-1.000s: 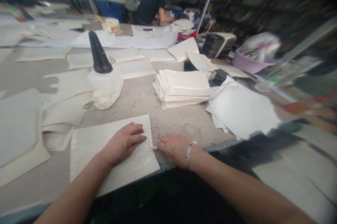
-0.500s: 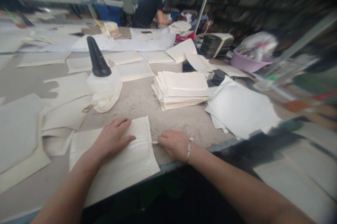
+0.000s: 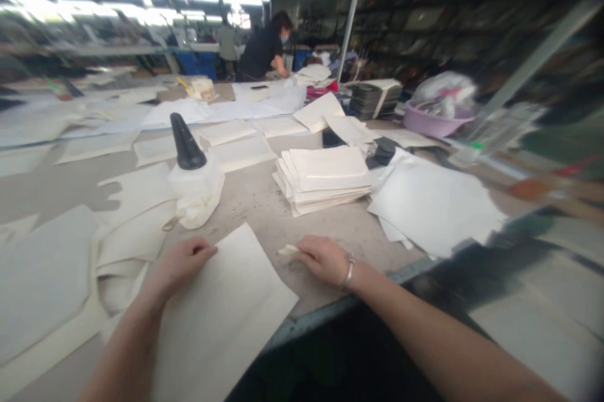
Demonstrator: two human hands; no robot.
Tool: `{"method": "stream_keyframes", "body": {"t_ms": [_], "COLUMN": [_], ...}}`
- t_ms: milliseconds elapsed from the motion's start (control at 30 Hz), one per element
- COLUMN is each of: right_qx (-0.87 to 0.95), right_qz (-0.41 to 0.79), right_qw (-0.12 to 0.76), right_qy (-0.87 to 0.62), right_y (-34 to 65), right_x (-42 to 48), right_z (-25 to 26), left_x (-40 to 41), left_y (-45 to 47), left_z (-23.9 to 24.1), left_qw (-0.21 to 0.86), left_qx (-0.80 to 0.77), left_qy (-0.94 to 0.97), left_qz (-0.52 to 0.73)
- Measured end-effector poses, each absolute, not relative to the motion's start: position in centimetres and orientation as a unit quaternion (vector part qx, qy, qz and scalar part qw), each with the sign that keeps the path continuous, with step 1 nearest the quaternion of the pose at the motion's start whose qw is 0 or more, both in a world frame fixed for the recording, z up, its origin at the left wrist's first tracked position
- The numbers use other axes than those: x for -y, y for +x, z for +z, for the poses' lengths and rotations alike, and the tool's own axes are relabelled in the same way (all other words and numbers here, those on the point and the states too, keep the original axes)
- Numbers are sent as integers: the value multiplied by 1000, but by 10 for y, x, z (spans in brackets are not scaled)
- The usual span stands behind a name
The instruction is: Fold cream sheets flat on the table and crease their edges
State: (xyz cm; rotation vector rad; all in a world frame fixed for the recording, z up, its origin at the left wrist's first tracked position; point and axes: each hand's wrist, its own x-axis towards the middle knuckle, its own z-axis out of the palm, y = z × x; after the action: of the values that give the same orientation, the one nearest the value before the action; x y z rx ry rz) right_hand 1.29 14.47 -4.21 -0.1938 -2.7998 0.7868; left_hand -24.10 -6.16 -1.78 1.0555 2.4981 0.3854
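Observation:
My left hand (image 3: 186,260) pinches a cream sheet (image 3: 226,307) near its upper left edge. The sheet is tilted over the front of the table and its lower end runs toward my body. To its right, my right hand (image 3: 323,260) is closed on a small pale scrap (image 3: 287,251) that sticks out from the fingertips; whether it is leather, paper or a tool is too blurred to tell. Beyond my hands sits a stack of cream panels (image 3: 328,169), their edges slightly uneven.
A white bottle with a black cone top (image 3: 189,144) stands behind my left hand. Loose cut sheets (image 3: 42,282) lie at left, white sheets (image 3: 434,201) at right. Farther back are a purple basin (image 3: 436,122), a metal pole (image 3: 353,12) and a person (image 3: 259,50) bending over the table.
My left hand has gone from lying flat on the panel to gripping its edge, and the panel has turned and lifted. A larger part of the pale scrap now shows in my right hand. The camera has tilted up.

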Motion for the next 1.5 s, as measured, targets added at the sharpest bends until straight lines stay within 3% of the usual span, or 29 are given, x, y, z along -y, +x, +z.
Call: {"method": "stream_keyframes", "body": {"t_ms": [100,267,400,500,933,1500], "right_qx": [946,955,969,975,983,996], "right_qz": [275,245,202,174,100,61], "right_qw": [154,134,72,24,-55,-63], "right_qy": [-77,-98,-123,-134,-146,-31], "right_y": [11,4,-4,-9,-25,-24], "right_x": [-148,-154,-154,-152,-137,-143], "right_z": [-40,-40,-42,-44,-33,-29], "left_x": [68,60,48,42,37,45], "left_y": [-245,-225,-185,-156,-131,-136], "left_z": [-11,-27,-51,-60,-63,-70], "left_qw": [162,111,-34,-15,-22,-19], "left_qx": [-908,-931,-835,-758,-797,-758], "left_qy": [326,313,532,643,602,641], "left_qz": [208,150,134,103,54,119]}}
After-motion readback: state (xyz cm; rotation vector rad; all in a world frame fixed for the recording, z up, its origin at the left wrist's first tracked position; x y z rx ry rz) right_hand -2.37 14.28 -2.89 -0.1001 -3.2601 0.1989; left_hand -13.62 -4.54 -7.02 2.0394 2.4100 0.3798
